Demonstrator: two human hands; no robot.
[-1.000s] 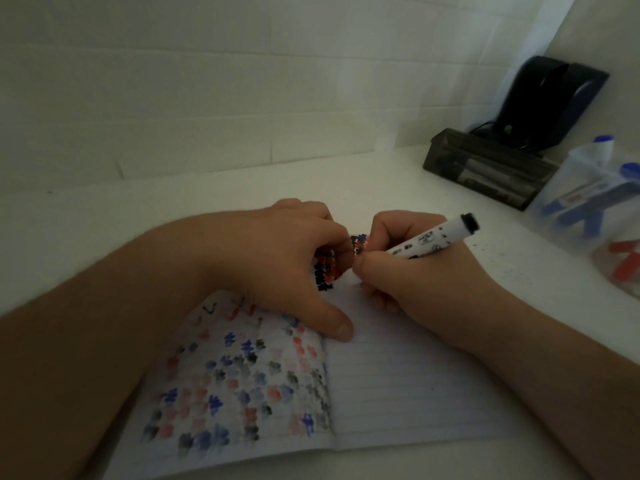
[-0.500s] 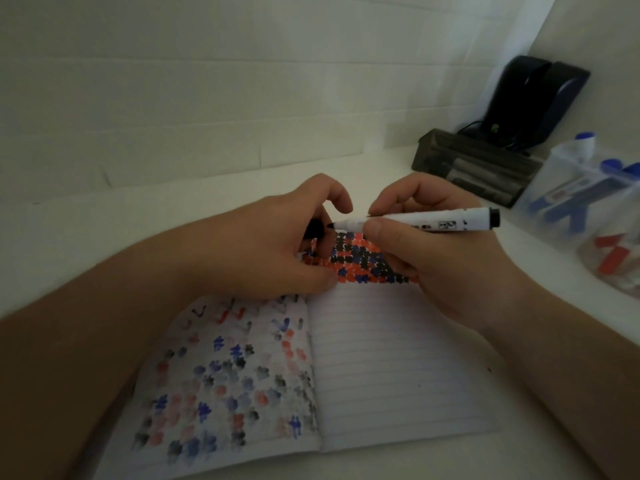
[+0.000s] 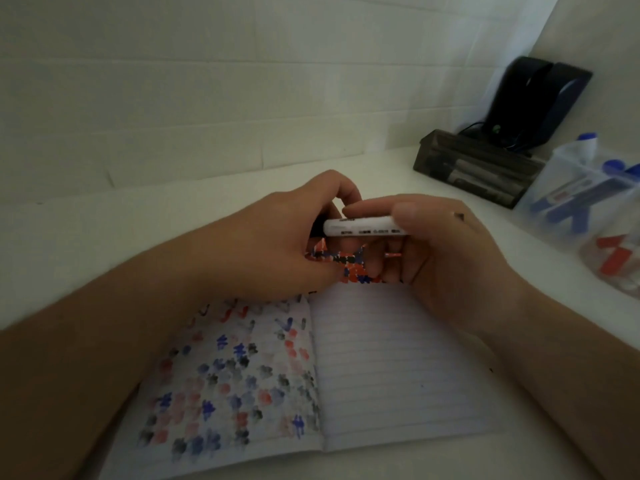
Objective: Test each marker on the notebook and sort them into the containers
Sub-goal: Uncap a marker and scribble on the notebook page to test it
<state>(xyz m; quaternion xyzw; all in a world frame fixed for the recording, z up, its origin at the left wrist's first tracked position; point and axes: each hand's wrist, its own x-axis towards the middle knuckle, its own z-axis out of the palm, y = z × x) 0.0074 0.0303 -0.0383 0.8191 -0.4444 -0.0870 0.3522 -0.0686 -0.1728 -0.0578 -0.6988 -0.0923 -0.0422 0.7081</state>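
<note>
right hand (image 3: 446, 251) grips white cylindrical marker (image 3: 363, 227) above open lined notebook (image 3: 398, 368) | left hand (image 3: 277, 244) pinches its black cap end | risk: cap pressed crooked, marker dries; black ink smears fingers

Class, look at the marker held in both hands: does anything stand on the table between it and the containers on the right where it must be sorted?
Nothing visible does. The marker is held above the notebook by the left hand and right hand. The table between it and the dark tray and clear containers shows only bare surface.
</note>
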